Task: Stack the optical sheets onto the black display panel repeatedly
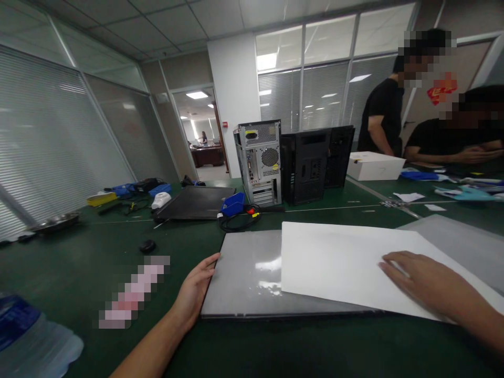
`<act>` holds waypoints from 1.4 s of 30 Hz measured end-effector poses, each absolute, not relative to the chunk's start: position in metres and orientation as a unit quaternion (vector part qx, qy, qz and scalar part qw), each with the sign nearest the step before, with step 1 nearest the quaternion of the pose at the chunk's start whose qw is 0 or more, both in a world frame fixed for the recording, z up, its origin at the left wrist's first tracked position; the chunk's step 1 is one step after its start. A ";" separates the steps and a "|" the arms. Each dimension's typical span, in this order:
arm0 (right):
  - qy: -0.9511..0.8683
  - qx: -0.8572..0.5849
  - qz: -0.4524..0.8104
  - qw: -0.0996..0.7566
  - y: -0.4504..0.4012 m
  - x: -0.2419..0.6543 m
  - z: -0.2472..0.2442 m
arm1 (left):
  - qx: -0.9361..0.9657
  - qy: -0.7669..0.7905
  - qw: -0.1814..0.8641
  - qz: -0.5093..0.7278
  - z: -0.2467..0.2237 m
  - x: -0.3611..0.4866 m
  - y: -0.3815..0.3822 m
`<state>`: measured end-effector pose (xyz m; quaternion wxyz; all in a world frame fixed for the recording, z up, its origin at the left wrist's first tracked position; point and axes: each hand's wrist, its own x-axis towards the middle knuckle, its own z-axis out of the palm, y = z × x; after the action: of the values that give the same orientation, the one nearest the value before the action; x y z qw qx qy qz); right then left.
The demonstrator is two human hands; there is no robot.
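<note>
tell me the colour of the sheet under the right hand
The sheet is plain white, best seen in the head view.

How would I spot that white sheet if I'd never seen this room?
On the green table, find the shiny grey panel with the left hand at its left edge. The white sheet overlaps the panel's right part, under the right hand. It is plain and matt, while the panel shows bright reflections.
</note>
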<state>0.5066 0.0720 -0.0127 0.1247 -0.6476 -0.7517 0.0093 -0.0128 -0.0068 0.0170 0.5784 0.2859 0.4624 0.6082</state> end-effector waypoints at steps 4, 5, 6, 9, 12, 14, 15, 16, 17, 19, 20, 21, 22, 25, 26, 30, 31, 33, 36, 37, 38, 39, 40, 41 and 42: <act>-0.807 -0.568 0.078 0.144 0.059 0.482 0.005 | 0.282 0.476 0.573 0.605 0.021 -0.010 -0.007; -0.811 -0.561 0.081 0.145 0.057 0.478 0.009 | 0.281 0.479 0.571 0.605 0.022 -0.009 -0.007; -0.810 -0.563 0.075 0.145 0.056 0.476 0.011 | 0.280 0.481 0.570 0.604 0.023 -0.008 -0.007; -0.787 -0.602 0.032 0.128 0.057 0.478 0.010 | 0.280 0.487 0.569 0.601 0.025 -0.006 -0.007; -0.773 -0.624 0.022 0.110 0.059 0.483 0.002 | 0.279 0.494 0.565 0.600 0.024 -0.005 -0.008; -0.788 -0.603 0.045 0.114 0.059 0.484 -0.002 | 0.279 0.493 0.565 0.600 0.023 -0.005 -0.007; -0.801 -0.584 0.056 0.118 0.060 0.483 -0.003 | 0.279 0.491 0.567 0.600 0.023 -0.006 -0.007; -0.814 -0.565 0.063 0.123 0.060 0.482 -0.003 | 0.279 0.488 0.569 0.600 0.022 -0.006 -0.007; -0.823 -0.549 0.062 0.129 0.060 0.481 -0.004 | 0.280 0.485 0.572 0.600 0.022 -0.006 -0.007; -0.827 -0.542 0.044 0.141 0.060 0.480 -0.003 | 0.279 0.483 0.574 0.600 0.021 -0.006 -0.007; -0.824 -0.547 0.032 0.147 0.060 0.479 -0.002 | 0.279 0.483 0.574 0.600 0.021 -0.006 -0.006; -0.819 -0.552 0.024 0.152 0.061 0.479 -0.002 | 0.280 0.482 0.574 0.600 0.021 -0.006 -0.006; -0.816 -0.556 0.021 0.155 0.061 0.478 -0.001 | 0.281 0.481 0.574 0.600 0.021 -0.005 -0.006; -0.821 -0.550 0.028 0.150 0.060 0.477 0.000 | 0.284 0.477 0.574 0.602 0.023 -0.004 -0.007; -0.825 -0.545 0.032 0.147 0.060 0.477 0.000 | 0.283 0.477 0.574 0.602 0.023 -0.004 -0.007; -0.826 -0.544 0.057 0.134 0.060 0.478 -0.001 | 0.277 0.485 0.571 0.601 0.023 -0.003 -0.007; -0.826 -0.544 0.065 0.129 0.060 0.479 -0.001 | 0.279 0.485 0.570 0.601 0.023 -0.003 -0.007; -0.827 -0.542 0.076 0.126 0.060 0.481 -0.001 | 0.282 0.485 0.568 0.602 0.023 -0.004 -0.007; -0.827 -0.539 0.083 0.135 0.059 0.481 -0.001 | 0.281 0.483 0.569 0.603 0.024 -0.003 -0.007; -0.828 -0.537 0.084 0.138 0.059 0.480 -0.001 | 0.279 0.482 0.571 0.603 0.024 -0.003 -0.008; -0.829 -0.535 0.087 0.139 0.058 0.480 -0.002 | 0.279 0.481 0.572 0.603 0.025 -0.003 -0.008; -0.831 -0.532 0.088 0.136 0.058 0.479 -0.002 | 0.278 0.479 0.573 0.604 0.025 -0.003 -0.008; -0.832 -0.532 0.089 0.132 0.058 0.479 -0.001 | 0.279 0.477 0.574 0.604 0.025 -0.003 -0.009; -0.831 -0.534 0.089 0.125 0.058 0.481 -0.001 | 0.279 0.475 0.576 0.604 0.025 -0.002 -0.009; -0.829 -0.540 0.087 0.118 0.060 0.483 0.000 | 0.278 0.473 0.577 0.604 0.025 -0.003 -0.009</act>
<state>0.4833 0.0595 -0.0004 0.1183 -0.5402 -0.8286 0.0875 -0.0026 -0.0086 0.0252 0.5773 0.2781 0.4734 0.6044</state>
